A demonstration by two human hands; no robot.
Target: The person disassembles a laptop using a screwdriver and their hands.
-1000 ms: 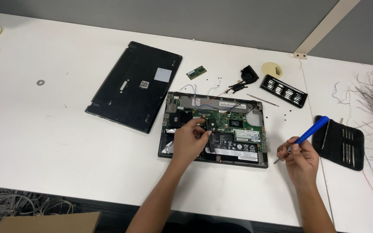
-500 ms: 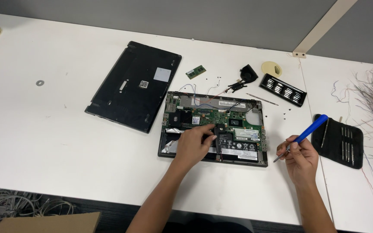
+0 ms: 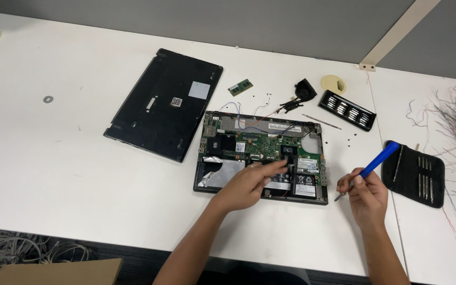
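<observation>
Under the left hand (image 3: 246,184), fingers pinching inside the opened laptop (image 3: 262,155) beside white rectangular labels (image 3: 306,178); right hand (image 3: 368,192) grips a blue screwdriver (image 3: 371,164) beside it.

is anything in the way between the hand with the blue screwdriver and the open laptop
Nothing visible is. The right hand holds the blue screwdriver just off the right edge of the open laptop, with only bare white table between them. The left hand already rests on the laptop's lower middle.

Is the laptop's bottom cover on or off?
Off: the black cover lies on the table beside the laptop, whose boards are exposed.
</observation>
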